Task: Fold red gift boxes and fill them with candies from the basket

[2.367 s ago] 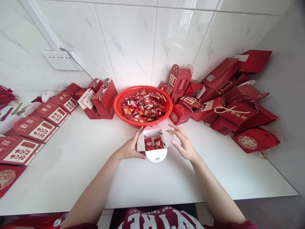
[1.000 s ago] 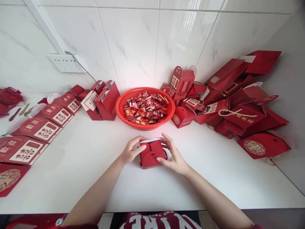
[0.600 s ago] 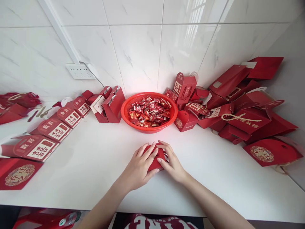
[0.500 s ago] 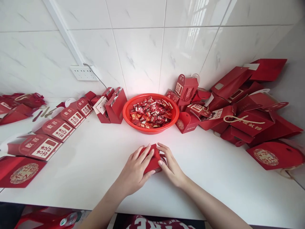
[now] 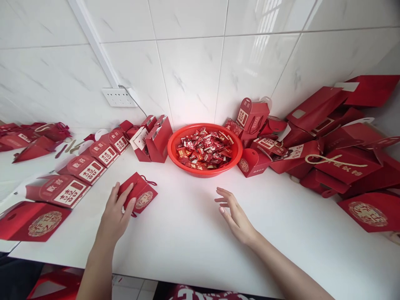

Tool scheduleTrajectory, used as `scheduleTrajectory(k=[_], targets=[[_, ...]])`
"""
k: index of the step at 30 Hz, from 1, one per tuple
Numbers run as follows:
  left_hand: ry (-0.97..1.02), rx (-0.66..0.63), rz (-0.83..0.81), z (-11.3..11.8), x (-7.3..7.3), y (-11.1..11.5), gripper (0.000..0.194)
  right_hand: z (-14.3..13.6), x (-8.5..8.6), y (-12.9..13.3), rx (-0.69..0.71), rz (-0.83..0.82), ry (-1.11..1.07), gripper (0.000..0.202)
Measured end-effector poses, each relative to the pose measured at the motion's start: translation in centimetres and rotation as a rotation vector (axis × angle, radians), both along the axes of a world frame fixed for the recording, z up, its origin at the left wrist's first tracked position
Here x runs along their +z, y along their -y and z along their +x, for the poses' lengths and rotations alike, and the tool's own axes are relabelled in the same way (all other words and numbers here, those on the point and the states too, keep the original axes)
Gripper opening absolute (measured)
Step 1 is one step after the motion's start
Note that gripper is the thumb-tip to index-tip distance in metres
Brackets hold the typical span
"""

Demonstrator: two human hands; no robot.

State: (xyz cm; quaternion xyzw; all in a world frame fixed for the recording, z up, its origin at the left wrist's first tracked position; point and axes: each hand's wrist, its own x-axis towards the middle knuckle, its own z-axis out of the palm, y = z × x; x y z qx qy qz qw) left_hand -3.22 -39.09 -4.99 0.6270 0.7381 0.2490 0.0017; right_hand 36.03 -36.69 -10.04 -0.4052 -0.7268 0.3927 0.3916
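A small red box (image 5: 144,199) with a round gold emblem and dark red cords stands tilted to the view on the white table, left of centre. My left hand (image 5: 116,210) grips its left side, fingers over the top and thumb at the near side. My right hand (image 5: 234,214) hovers over the table with its fingers apart and nothing in it. Behind it, a red plastic basket (image 5: 204,172) holds many small wrapped sweets (image 5: 208,146).
A row of red boxes (image 5: 90,170) runs along the left. Two upright red boxes (image 5: 159,139) stand left of the basket. Many red boxes (image 5: 339,162) are piled at the right. A socket strip (image 5: 118,98) is on the tiled wall.
My left hand has moved left with the red box, which now shows its gold emblem. My right hand has let go of it and is apart, to the right. The view has shifted slightly.
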Motion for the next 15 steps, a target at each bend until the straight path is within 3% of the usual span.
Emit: scheduleTrajectory(k=[4,10,15], targets=[[0.093,-0.03,-0.096,-0.6,-0.5,0.3,0.058,0.0,-0.4,-0.1,0.023,-0.022,0.017,0.044],[0.232,-0.075,-0.034,-2.2,-1.3,-0.1,0.056,0.1,-0.7,-0.1,0.047,-0.044,0.068,0.044],[0.312,0.044,0.051,-3.3,-0.3,-1.8,0.058,0.2,-0.7,-0.2,0.043,-0.051,0.134,0.045]])
